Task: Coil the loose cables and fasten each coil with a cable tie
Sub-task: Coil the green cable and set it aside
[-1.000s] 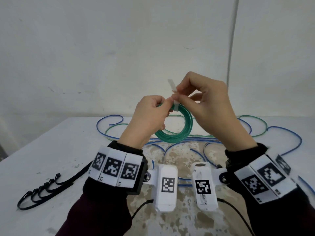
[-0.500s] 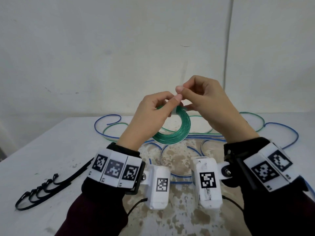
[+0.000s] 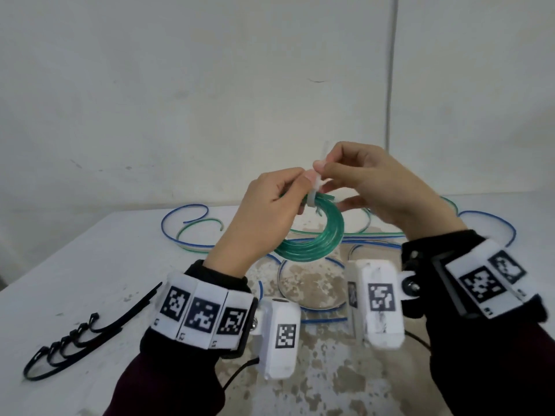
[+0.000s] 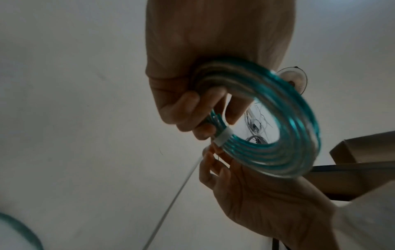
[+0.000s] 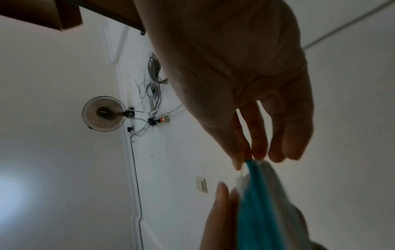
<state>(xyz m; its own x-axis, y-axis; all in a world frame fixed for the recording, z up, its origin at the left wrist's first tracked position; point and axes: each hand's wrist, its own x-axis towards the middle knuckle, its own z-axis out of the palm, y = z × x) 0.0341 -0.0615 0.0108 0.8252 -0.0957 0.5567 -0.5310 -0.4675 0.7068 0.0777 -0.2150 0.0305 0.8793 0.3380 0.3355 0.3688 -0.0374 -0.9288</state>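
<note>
Mid-frame, above the table (image 3: 90,259): left hand (image 3: 264,217) is gripping the green coil (image 3: 318,241) with curled fingers; right hand (image 3: 381,187) is pinching the white tie (image 3: 312,199) tail, cinching it. Blue and green cables (image 3: 186,232) behind are lying uncoiled; black ties (image 3: 69,340), lower left, are waiting.

A worn white table (image 3: 75,265) carries loose blue and green cables (image 3: 192,232) beyond the left hand (image 3: 264,217) and black cable ties (image 3: 69,343) well left of it.

Glossy translucent green cable coil (image 3: 315,238), white plastic tie (image 3: 312,200), worn matt table (image 3: 75,265)
</note>
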